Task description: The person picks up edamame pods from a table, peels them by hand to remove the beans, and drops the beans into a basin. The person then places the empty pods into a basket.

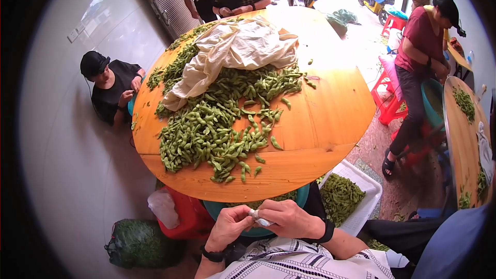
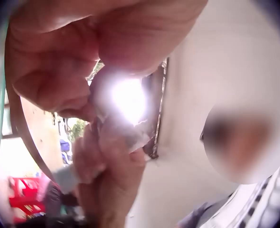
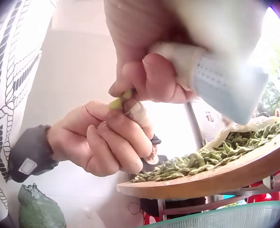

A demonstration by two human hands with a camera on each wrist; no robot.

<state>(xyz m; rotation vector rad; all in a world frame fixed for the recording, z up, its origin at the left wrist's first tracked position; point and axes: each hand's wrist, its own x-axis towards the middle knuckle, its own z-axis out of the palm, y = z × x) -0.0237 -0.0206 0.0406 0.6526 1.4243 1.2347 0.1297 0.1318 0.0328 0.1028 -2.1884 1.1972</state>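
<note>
In front of the body, over the teal basin (image 1: 305,199), my two hands meet fingertip to fingertip. A small green edamame pod (image 3: 122,99) shows between them in the right wrist view. My left hand (image 1: 229,223) pinches it from one side, with a white wrap on a fingertip. From the other side my right hand (image 1: 288,218) pinches it, its fingers curled and a pale wrapping (image 3: 216,78) around one finger. In the left wrist view the fingers and glare hide the pod. A large heap of edamame pods (image 1: 206,134) lies on the round wooden table (image 1: 330,119) just ahead.
A cream cloth (image 1: 243,44) covers part of the heap. To the right of the basin stands a white crate (image 1: 369,191) holding green pods. At left are a red stool (image 1: 188,217) and a green mesh sack (image 1: 139,243). Other people sit or stand around the table.
</note>
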